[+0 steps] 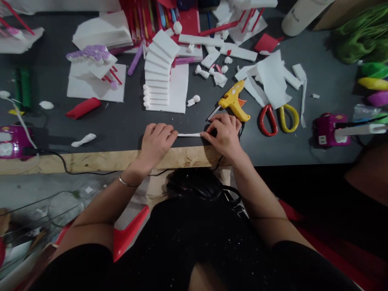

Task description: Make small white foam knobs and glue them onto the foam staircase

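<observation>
Nearest, the pale wooden edge [182, 157] of the table runs below both wrists, with a black cord [91, 173] along it at left; forearms are best carried clear of that cord. Just beyond, the white strip [190, 135] lies lengthwise left to right, on or just above the dark tabletop [121, 129]; which of the two cannot be told. Left hand [159, 141]: fingers curled close together over the strip's left end, thumb largely hidden. Right hand [224, 131]: thumb and forefinger pinched on the right end, other fingers bent loosely. The middle span is bare and looks straight. Judgement: even, light tension from both ends should hold it flat; the strip looks thin, so a hard pull may tear or crease it. Caution: the yellow glue gun [233, 103] lies just past the right hand, metal nozzle close to the fingers; if hot, it could burn, so shifting it farther right seems wise. Scissors [261, 121] lie to its right, blades covered by a white sheet [271, 79]. Farther and left, the fanned white steps [160, 60] sit well apart from the strip.
</observation>
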A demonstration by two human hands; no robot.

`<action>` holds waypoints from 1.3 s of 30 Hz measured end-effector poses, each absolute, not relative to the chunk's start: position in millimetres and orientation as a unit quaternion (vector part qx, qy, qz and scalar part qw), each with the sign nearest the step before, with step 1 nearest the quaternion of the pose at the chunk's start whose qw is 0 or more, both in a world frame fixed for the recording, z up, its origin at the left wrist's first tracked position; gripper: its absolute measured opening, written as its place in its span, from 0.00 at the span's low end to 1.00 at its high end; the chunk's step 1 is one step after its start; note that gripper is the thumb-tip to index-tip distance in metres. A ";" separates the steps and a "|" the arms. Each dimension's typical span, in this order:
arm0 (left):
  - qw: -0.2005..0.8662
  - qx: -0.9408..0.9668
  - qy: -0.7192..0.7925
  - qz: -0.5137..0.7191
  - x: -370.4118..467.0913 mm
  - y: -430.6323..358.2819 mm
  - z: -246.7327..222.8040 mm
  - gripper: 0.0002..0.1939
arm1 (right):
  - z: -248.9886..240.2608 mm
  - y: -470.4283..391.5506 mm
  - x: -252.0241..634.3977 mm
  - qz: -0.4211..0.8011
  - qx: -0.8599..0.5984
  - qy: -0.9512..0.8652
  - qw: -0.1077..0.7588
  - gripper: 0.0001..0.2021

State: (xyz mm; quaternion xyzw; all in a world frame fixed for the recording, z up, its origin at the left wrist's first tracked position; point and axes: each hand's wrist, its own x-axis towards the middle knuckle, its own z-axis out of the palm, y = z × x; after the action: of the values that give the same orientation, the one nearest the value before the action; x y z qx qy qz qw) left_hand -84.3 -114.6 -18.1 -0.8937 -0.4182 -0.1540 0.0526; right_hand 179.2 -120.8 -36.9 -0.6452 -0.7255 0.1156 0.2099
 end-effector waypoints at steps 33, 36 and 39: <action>-0.040 -0.875 -0.446 -0.183 -67.9 -141.6 -31.8 0.13 | -30.1 -133.9 178.0 0.113 -0.549 -0.814 0.156 0.15; -0.071 -0.850 -0.480 -0.204 -71.8 -147.0 -35.3 0.11 | -28.1 -134.2 178.5 0.115 -0.547 -0.815 0.153 0.16; -0.092 -0.830 -0.509 -0.209 -74.1 -149.9 -38.8 0.11 | -26.1 -134.8 178.8 0.119 -0.556 -0.809 0.149 0.15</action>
State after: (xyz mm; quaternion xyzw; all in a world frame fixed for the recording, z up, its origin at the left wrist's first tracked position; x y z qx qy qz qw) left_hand -74.1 -149.9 -38.8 -0.8299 -0.5092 -0.2086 -0.0920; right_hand 178.8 -134.8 -26.1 -0.5559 -0.8090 0.1191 0.1492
